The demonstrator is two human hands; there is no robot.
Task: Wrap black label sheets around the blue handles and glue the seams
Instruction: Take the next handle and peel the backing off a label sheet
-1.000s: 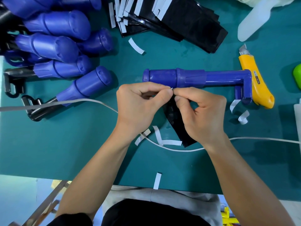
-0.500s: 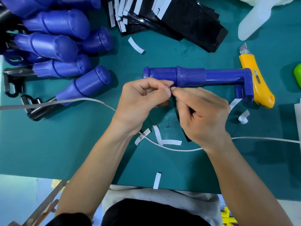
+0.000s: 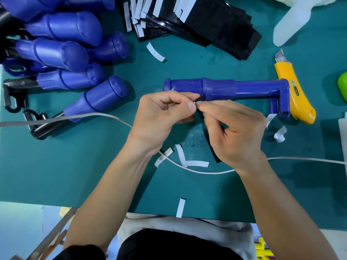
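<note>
A black label sheet point(image 3: 207, 134) hangs on edge between my hands, just in front of a blue L-shaped handle point(image 3: 221, 89) lying across the green mat. My left hand point(image 3: 163, 117) pinches the sheet's top corner between thumb and forefinger. My right hand point(image 3: 234, 130) pinches the same corner from the right, fingertips meeting the left thumb; a speck of white backing shows there. The right hand covers much of the sheet. A stack of black label sheets point(image 3: 206, 21) with white backing strips lies at the top.
A pile of blue handles point(image 3: 71, 59) with metal hooks fills the upper left. A yellow utility knife point(image 3: 293, 94) lies right of the handle, a white glue bottle point(image 3: 293, 21) top right. Peeled white strips point(image 3: 195, 163) and a white cable point(image 3: 300, 159) lie on the mat.
Both hands have lifted slightly toward the handle. The black sheet has turned from lying flat under my right hand to hanging on edge. The fingertips keep working at its top corner.
</note>
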